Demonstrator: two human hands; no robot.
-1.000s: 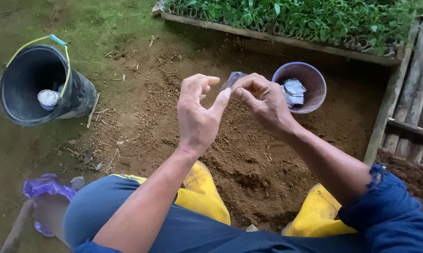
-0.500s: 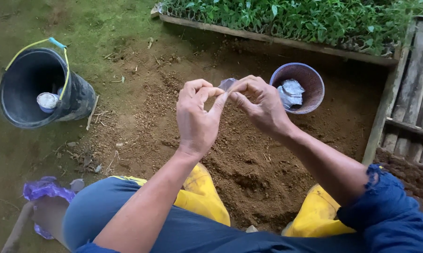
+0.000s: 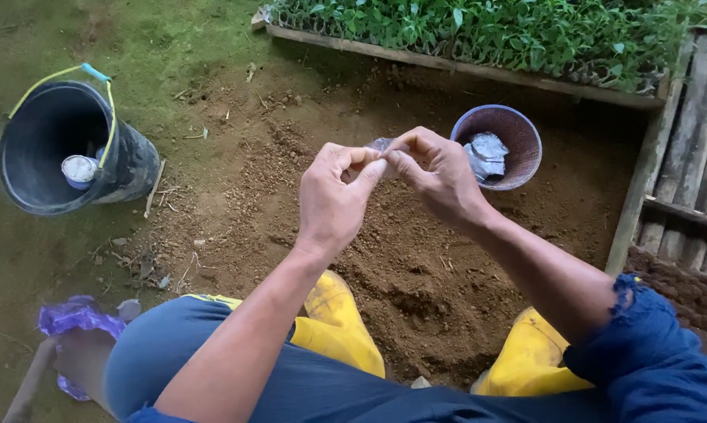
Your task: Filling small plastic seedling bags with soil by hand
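My left hand [image 3: 338, 200] and my right hand [image 3: 435, 176] meet above the pile of brown soil [image 3: 400, 266]. Together their fingertips pinch a small clear plastic bag [image 3: 379, 146], mostly hidden by the fingers. Just right of my right hand stands a small purple pot [image 3: 500, 146] with folded clear plastic bags inside. My yellow boots [image 3: 338, 325] rest on the soil below my arms.
A black bucket [image 3: 67, 149] with a yellow and blue handle lies tilted at the left, a small cup inside. A wooden-edged bed of green seedlings [image 3: 486, 35] runs along the top. Bamboo slats [image 3: 694, 157] stand at the right. A purple plastic scrap [image 3: 75, 321] lies bottom left.
My hands have drawn closer together on the small bag, with the left fingers closing onto it. The rest stays where it was.
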